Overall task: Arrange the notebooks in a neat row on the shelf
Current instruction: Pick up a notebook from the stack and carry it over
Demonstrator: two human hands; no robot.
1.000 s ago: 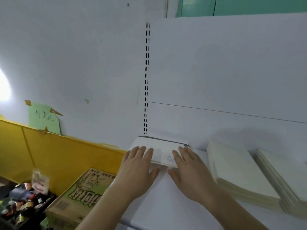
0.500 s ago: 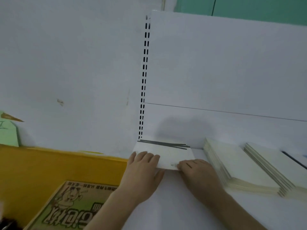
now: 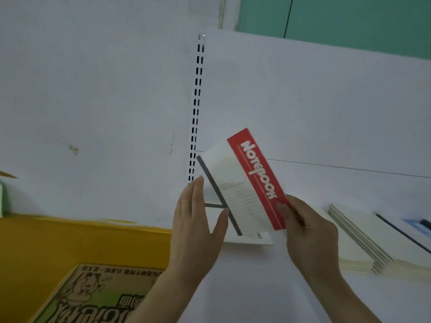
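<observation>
A thin notebook [image 3: 242,192] is being held tilted above the shelf [image 3: 245,287], pinched at its lower red edge by the right hand [image 3: 307,231]; the left hand [image 3: 198,229] is being kept open and flat beside its dark spine. It is judged light, flexible and smooth-covered, best gripped near the spine. "Notebook" is being shown in white on the red band; the smaller print is illegible.
</observation>
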